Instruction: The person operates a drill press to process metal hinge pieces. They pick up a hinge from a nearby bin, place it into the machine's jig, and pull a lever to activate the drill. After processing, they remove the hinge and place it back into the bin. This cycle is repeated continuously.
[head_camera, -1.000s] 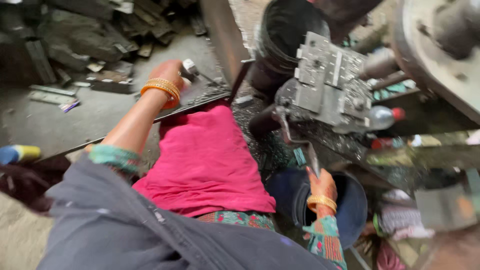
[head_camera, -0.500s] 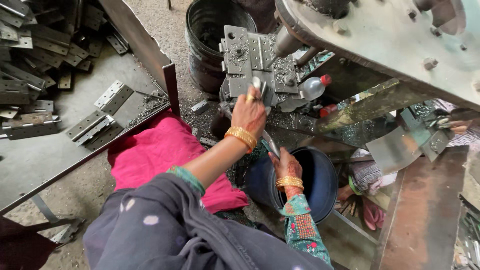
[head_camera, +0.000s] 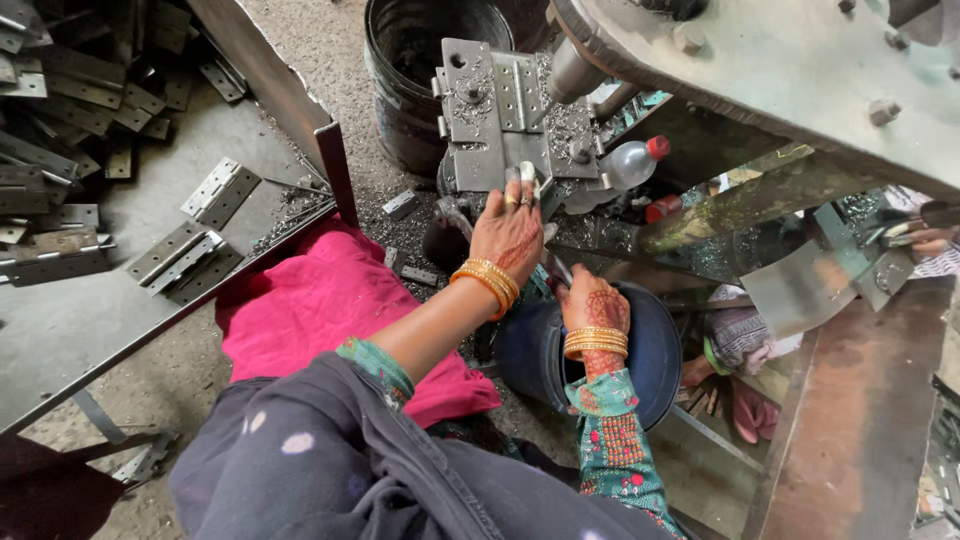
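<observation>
- Left hand (head_camera: 510, 235) was up at the press bed (head_camera: 505, 115), fingers (head_camera: 523, 183) pinched on a small metal piece (head_camera: 528, 173) at the bed's front edge; grip looked closed around it, though the piece was mostly hidden so I can't say exactly what it was
- Right hand (head_camera: 593, 305) sat lower, over the rim of the blue bucket (head_camera: 655, 355), fingers curled downward; can't tell if they held anything
- One hinge plate (head_camera: 512, 95) lay flat on the press bed, just above the left hand
- Judged as mid-cycle: piece at the machine, not yet seated or released
- Done/left, judged from the stock: a heap of hinges (head_camera: 70, 110) on the grey surface (head_camera: 80, 330) at far left, plus a few loose hinges (head_camera: 185, 255) nearer the pink cloth (head_camera: 330, 310) — plenty seemingly unprocessed
- Black drum (head_camera: 420, 60) stood behind the press; contents not readable
- Plastic bottle with red cap (head_camera: 630, 165) lay beside the bed, untouched
- Metal chips littered the floor around the press
</observation>
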